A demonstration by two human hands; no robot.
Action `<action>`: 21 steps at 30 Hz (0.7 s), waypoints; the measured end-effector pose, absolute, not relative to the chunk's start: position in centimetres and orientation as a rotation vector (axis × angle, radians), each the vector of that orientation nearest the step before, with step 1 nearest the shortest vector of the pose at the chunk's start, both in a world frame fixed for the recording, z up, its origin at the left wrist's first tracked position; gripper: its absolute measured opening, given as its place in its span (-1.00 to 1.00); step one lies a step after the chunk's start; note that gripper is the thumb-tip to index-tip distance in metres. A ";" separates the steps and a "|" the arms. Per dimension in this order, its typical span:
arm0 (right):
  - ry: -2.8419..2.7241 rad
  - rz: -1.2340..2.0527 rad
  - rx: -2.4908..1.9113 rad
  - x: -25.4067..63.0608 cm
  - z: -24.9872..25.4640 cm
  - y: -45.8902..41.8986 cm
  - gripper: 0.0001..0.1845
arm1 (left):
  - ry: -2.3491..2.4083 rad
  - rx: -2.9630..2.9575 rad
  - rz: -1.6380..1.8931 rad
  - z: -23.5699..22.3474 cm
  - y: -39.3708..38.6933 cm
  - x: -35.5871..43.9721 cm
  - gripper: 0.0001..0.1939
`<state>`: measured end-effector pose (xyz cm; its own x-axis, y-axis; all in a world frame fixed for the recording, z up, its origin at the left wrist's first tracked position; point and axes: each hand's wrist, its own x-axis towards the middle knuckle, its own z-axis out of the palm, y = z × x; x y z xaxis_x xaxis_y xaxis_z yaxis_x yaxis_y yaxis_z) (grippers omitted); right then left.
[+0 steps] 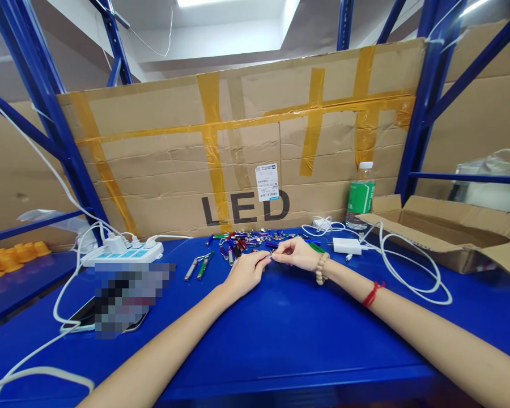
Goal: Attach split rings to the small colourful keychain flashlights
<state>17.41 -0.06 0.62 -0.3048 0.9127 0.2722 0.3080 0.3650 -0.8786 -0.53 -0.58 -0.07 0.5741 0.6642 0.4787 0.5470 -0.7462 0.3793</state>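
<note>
My left hand (247,272) and my right hand (296,254) meet above the blue table (280,340), fingertips pinched together around a tiny shiny piece (271,256). It is too small to name and mostly covered by the fingers. Right behind the hands lies a loose heap of small coloured metal parts (249,241), red, blue, purple and silver. To the left of my left hand rest two slim pen-like tools, one silver (191,268) and one green (203,267). A green piece (317,247) shows just past my right wrist.
A white power strip (123,255) with plugs and a partly blurred tablet-like device (85,311) lie at left. A white adapter (347,246) with looped cable, a green-labelled bottle (360,195) and an open cardboard box (450,232) stand at right. A taped cardboard wall (161,164) closes the back.
</note>
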 end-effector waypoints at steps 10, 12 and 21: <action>-1.740 0.930 -1.123 17.2 0.7 0.0 -0.62 | 1.032 2.578 0.977 0.1 -0.6 -0.4 -0.71; -1.736 0.939 -1.109 17.1 0.7 0.1 -0.61 | 1.042 2.581 0.973 0.2 -0.7 -0.4 -0.71; -1.674 0.957 -1.090 16.7 0.6 -0.2 -0.55 | 1.062 2.574 0.942 0.4 -0.9 -0.3 -0.69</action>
<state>16.74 -0.18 0.60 -0.2131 0.9406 0.2642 0.2495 0.3138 -0.9161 -0.30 -0.88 0.39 0.5385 0.6906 0.4828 0.5621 -0.7213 0.4047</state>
